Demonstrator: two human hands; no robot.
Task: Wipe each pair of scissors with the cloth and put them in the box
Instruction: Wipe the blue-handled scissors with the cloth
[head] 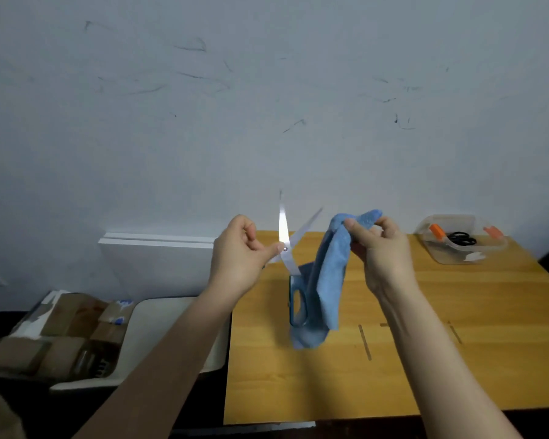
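My left hand (240,251) holds a pair of blue-handled scissors (287,245) near the pivot, above the wooden table (393,359). Their steel blades are spread apart and point upward; one blue handle loop hangs down below. My right hand (379,248) pinches the top of a blue cloth (328,280), which hangs down just right of the scissors and partly covers the handle. A clear plastic box (465,240) stands at the table's far right; inside it lie black-handled and orange-handled scissors.
A white board (159,258) leans against the wall, left of the table. Lower left, a white chair (159,327) and cardboard parcels (64,331) sit beside the table. The scuffed wall stands right behind the table.
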